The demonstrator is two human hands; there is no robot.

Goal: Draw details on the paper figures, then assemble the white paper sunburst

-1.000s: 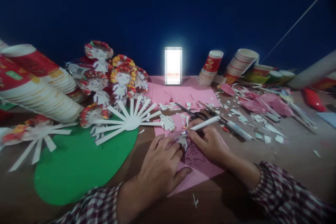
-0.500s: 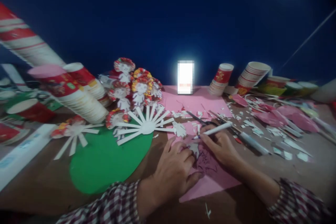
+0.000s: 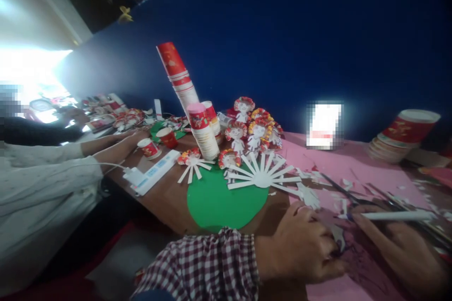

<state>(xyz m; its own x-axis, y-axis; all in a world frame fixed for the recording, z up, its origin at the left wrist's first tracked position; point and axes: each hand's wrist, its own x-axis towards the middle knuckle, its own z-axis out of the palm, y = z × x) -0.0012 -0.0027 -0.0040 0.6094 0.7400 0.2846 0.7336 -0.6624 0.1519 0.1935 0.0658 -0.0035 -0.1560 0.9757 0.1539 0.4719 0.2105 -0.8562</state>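
My left hand [image 3: 307, 244] presses down on a pink sheet [image 3: 328, 291], its fingers bent and holding a small whitish paper cutout [image 3: 339, 237] that shows at the fingertips. In my right hand [image 3: 406, 249], blurred at the right, is a white pen [image 3: 399, 216], its tip pointing left toward the cutout. Dark drawn lines run over the pink sheet between the hands. A white paper fan of strips [image 3: 263, 179] lies beyond my left hand, partly over a green paper circle [image 3: 222, 207].
Paper dolls with red and yellow frilled heads [image 3: 257, 131] stand near stacked paper cups [image 3: 205, 143]. At left are a white power strip [image 3: 155, 174] and another person's arm [image 3: 113, 150]. A bright pixelated screen [image 3: 325, 127] stands behind, with scissors [image 3: 339, 190] and paper scraps nearer.
The view has swung left and tilted, bringing the other person and power strip into sight. My hands now appear farther right, the pen still in my right hand.
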